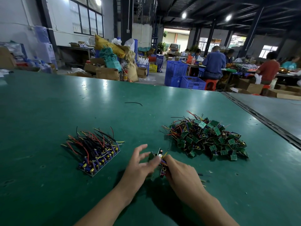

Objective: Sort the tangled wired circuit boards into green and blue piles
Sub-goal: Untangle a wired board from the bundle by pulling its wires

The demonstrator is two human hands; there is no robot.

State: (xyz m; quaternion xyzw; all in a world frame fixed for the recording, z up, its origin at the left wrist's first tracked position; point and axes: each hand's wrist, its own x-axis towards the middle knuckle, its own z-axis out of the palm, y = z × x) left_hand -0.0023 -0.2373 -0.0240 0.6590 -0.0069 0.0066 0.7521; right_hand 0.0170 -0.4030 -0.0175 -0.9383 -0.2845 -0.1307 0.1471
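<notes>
My right hand (177,172) is curled round a small blue circuit board (163,169) and the bundle of coloured wires coming off it, just above the bench. My left hand (140,162) is close against it, fingers spread and mostly straight. Its fingertips touch a small green circuit board (152,155) whose leads look caught in the same knot. That hand is blurred, so I cannot tell whether it has any real pinch on the board. The two hands are nearly together, with the tangle between them.

To do this well, I reckon I should hold the blue one firm by its edges and ease the green one off along the run of its wires. Yanking sideways could tear the thin soldered leads loose. Finding the looped wire first would save force.

To my left, on the matte green bench (48,111), lies the row of blue boards (97,160), packed side by side with red, black and yellow wires fanned away from me. To my right, well apart, sits the loose heap of green boards (210,139), wires poking out everywhere. Once freed, blue goes left and green goes right. A stray black wire (133,103) lies farther out.
</notes>
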